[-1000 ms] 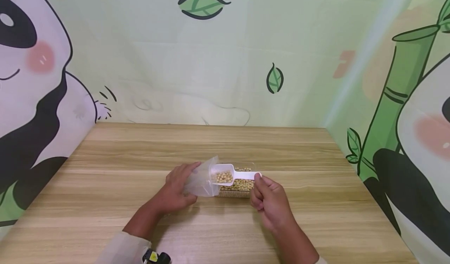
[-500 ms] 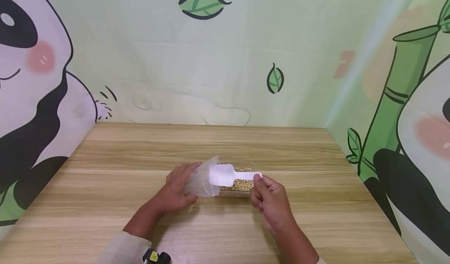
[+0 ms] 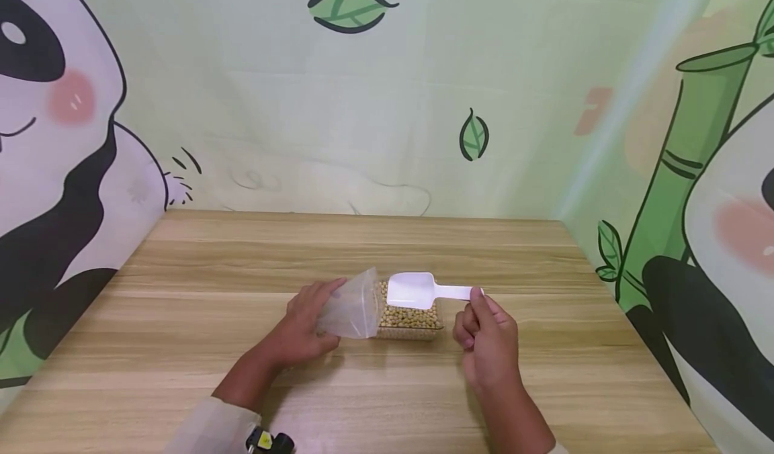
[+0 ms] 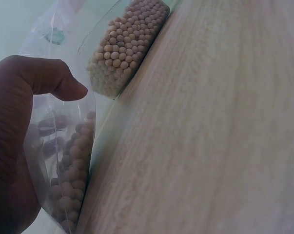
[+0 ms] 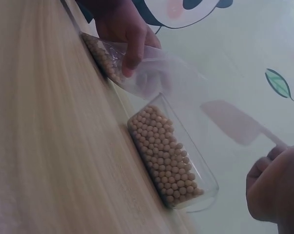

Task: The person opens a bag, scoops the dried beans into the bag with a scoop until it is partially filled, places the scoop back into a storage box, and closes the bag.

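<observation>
My left hand (image 3: 308,323) grips a clear plastic bag (image 3: 355,309) around its side, the bag's mouth turned right. In the left wrist view round tan beans (image 4: 71,180), like soybeans, lie in the bag's lower part. Beside the mouth stands a clear rectangular box (image 3: 411,334) holding more of these beans (image 5: 159,151). My right hand (image 3: 492,336) pinches the handle end of a white scoop (image 3: 411,290). The scoop hangs above the box, apart from the bag, and no beans show in it. The hidden fingers of my left hand lie behind the bag.
A wood-grain table (image 3: 230,252) lies under everything. Behind it rises a pale green printed backdrop (image 3: 387,105) with pandas, leaves and bamboo. A small black device (image 3: 270,440) sits by my left sleeve.
The beans left the scoop as it turned at the bag's mouth. My right hand then drew the scoop right and slightly up, over the box. My left hand and the bag stayed in place.
</observation>
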A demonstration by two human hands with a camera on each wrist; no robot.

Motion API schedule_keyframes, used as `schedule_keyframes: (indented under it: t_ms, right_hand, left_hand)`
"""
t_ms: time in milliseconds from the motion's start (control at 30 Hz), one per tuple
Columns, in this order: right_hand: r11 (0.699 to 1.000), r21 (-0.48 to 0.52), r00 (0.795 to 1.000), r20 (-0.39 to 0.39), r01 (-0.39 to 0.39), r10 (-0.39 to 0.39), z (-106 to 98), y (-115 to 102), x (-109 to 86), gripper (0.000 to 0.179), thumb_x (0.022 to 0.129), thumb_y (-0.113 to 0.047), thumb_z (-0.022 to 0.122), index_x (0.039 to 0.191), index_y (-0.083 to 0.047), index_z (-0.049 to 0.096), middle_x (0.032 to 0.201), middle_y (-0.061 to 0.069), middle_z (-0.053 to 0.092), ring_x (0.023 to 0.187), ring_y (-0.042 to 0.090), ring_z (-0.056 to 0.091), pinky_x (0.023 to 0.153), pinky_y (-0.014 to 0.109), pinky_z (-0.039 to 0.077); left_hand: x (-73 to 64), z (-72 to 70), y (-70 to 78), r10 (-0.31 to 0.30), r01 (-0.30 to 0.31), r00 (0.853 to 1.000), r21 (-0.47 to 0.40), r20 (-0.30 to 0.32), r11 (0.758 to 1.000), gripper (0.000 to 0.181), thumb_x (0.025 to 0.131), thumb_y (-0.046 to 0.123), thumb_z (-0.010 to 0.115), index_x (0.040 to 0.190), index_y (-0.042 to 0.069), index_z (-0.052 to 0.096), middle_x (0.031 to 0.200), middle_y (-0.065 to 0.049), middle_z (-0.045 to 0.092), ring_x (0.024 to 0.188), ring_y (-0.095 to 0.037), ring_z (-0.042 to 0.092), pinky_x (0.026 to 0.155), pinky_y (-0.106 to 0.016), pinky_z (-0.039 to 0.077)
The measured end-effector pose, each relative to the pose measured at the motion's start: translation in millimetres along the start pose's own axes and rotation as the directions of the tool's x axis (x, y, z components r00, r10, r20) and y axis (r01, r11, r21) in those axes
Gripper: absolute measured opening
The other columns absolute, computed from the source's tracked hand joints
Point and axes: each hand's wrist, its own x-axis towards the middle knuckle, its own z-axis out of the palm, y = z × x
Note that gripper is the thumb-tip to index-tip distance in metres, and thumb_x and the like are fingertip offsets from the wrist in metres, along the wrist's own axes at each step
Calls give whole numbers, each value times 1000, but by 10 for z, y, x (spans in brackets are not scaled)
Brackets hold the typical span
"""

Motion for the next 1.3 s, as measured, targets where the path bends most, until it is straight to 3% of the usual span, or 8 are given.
schedule_keyframes:
  t_ms: [167, 367, 500, 667, 833, 967, 1100, 1300]
  right_hand:
    - [998, -67, 995, -101, 5, -12, 0, -13, 20, 54, 114, -20, 56, 67, -11, 32, 58, -5, 28, 52, 8, 29, 54, 23, 25]
    - [971, -234, 986, -141, 57, -92, 10, -3, 4, 51, 113, -21, 60, 69, -6, 39, 57, -5, 32, 54, 8, 29, 52, 23, 27]
    - [912, -391, 975, -127, 123, -185, 19, 24, -3, 40, 111, -18, 64, 77, 3, 57, 54, -6, 37, 51, 6, 35, 50, 23, 29]
    - [807, -559, 959, -70, 191, -275, 32, 72, -26, 33, 108, -18, 68, 81, 2, 68, 55, -11, 38, 49, 1, 33, 47, 19, 24]
    - [724, -629, 933, 5, 283, -361, 33, 119, -51, 25, 106, -11, 70, 86, 4, 74, 59, -10, 38, 52, 0, 32, 48, 18, 25]
    - [688, -655, 925, 45, 312, -376, 29, 128, -56, 21, 105, -8, 70, 89, 4, 77, 60, -9, 38, 53, 0, 33, 48, 18, 26]
    - [707, -661, 948, 25, 254, -317, 30, 101, -46, 25, 106, -12, 70, 86, 3, 76, 59, -9, 36, 53, 1, 31, 49, 19, 25]
    - [813, -581, 987, -105, 38, -121, 1, 78, 11, 38, 108, -20, 66, 76, 0, 65, 52, -11, 37, 48, 4, 32, 48, 21, 25]
  left_hand:
    - [4, 0, 8, -35, 35, 999, -23, 12, 999, 97, 73, 11, 80, 163, 16, 44, 146, -12, 59, 131, -33, 49, 109, -67, 33]
    - [18, 2, 16, -99, 100, 994, -22, 52, 995, 100, 78, 8, 88, 165, 18, 41, 149, -12, 57, 138, -35, 47, 117, -69, 29]
    - [21, 7, 11, -88, 89, 995, -11, 42, 996, 99, 78, 5, 88, 165, 15, 41, 148, -13, 57, 137, -36, 47, 116, -67, 30]
    - [13, 7, 18, -65, 65, 998, -1, 27, 998, 97, 78, 5, 87, 164, 13, 42, 146, -13, 58, 135, -36, 48, 114, -65, 32]
    - [11, 2, 12, -52, 52, 998, -4, 22, 999, 94, 78, 5, 85, 163, 12, 44, 147, -14, 60, 135, -37, 49, 113, -67, 32]
    - [8, -5, 14, -46, 46, 999, 8, 20, 999, 93, 78, 4, 85, 162, 11, 46, 148, -16, 61, 136, -39, 49, 113, -69, 33]
    - [9, -1, 15, -49, 49, 998, 22, 26, 999, 93, 79, 5, 85, 163, 11, 45, 148, -16, 62, 137, -39, 50, 114, -69, 33]
    - [11, 4, 6, -48, 48, 998, 17, 30, 999, 93, 80, 5, 84, 163, 11, 44, 148, -16, 62, 136, -39, 51, 114, -68, 33]
